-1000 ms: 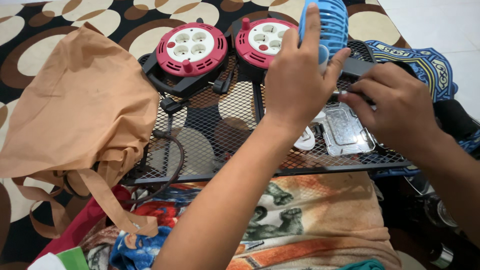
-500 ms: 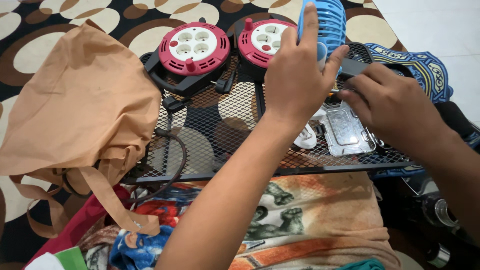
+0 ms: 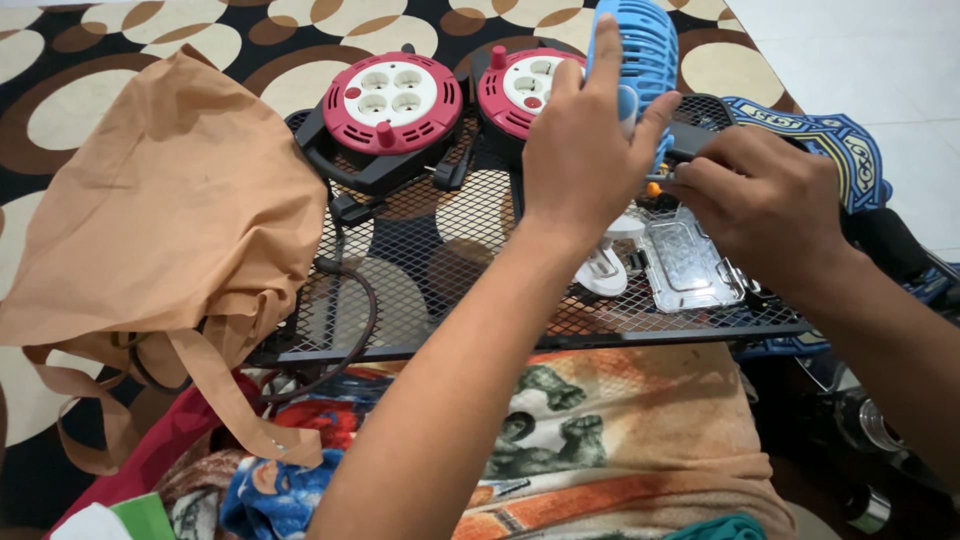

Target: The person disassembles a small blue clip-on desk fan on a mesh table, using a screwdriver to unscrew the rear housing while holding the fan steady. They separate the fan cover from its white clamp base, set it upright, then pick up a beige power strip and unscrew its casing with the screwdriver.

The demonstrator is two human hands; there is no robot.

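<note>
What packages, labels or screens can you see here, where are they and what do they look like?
Clear plastic package: flat rectangular tray on the black mesh rack, below the right hand.
Tan cloth bag: crumpled, at the rack's left edge.
No labels or screens visible.

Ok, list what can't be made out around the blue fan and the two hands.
Head view only:
- Blue fan: lower body hidden behind the left hand.
- Tool in the right hand: covered by its fingers; kind unclear.
- Right cable reel: partly behind the left hand.
- Clear plastic case: contents too small to tell.
</note>
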